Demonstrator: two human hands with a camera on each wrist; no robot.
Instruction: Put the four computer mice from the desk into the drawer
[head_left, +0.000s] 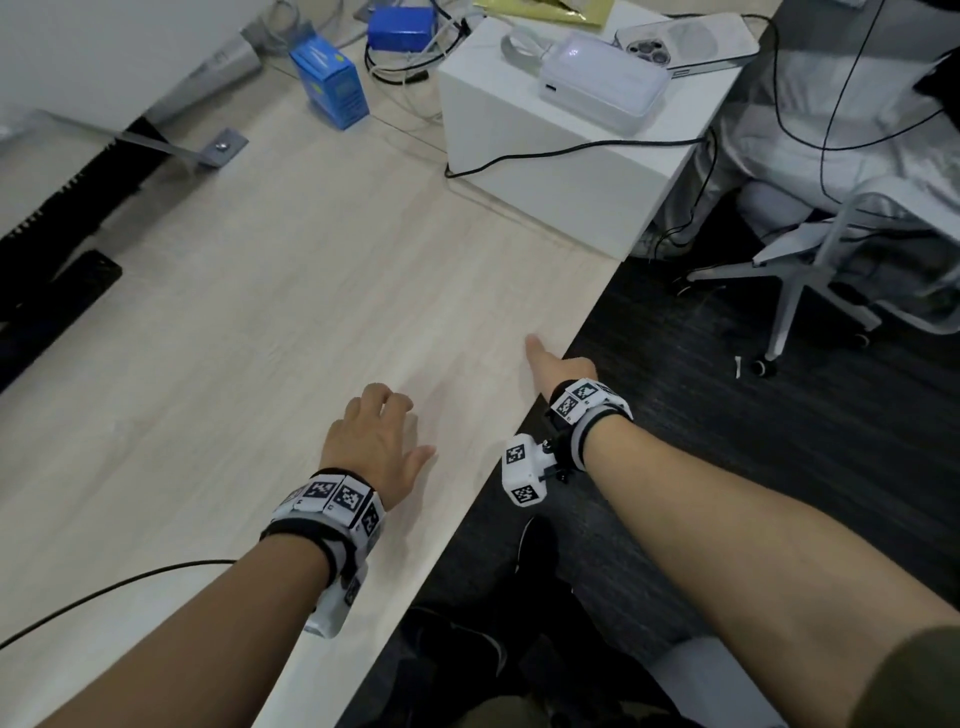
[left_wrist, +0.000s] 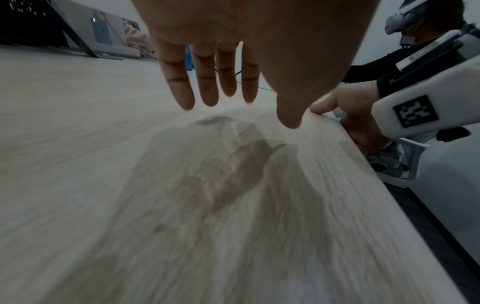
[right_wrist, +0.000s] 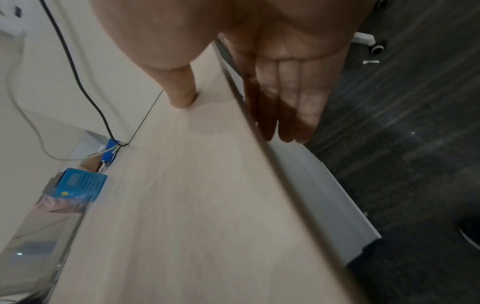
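No mice in any view, so likely stowed. Your R hand (right_wrist: 283, 86) is at the desk (head_left: 270, 322) edge, thumb on top, straight fingers against the drawer (right_wrist: 324, 197) front below, prob. pushing it shut. L hand (head_left: 371, 441) hovers over the desk, relaxed, empty.

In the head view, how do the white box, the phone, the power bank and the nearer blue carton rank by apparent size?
1. white box
2. phone and power bank: they look alike, so no ranking
3. blue carton
All stand far from the camera, so true sizes remain unsure.
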